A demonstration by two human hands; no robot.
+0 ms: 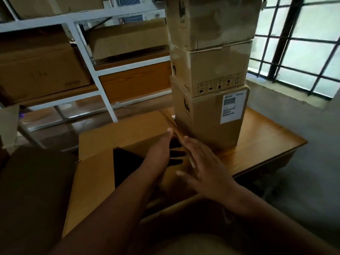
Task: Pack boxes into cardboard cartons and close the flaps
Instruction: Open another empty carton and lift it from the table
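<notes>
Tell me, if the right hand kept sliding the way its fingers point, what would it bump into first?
Probably the bottom box of the stack; the right hand lies flat on the carton's flap, fingers aimed up-left toward that box's near corner. Depth is hard to judge.

wooden table (261, 137) | white metal shelving (86, 57) behind | barred window (301, 43) at right | grey floor (312, 172)

Two bare forearms in view, entering from the bottom edge. Left hand (161, 153) and right hand (206, 162): no gloves, rings, watch or wristbands seen. No sleeve reaches either wrist or forearm. Fingernails short, pale, unpainted where visible. Lighting dim; finer surface detail cannot be made out.
</notes>
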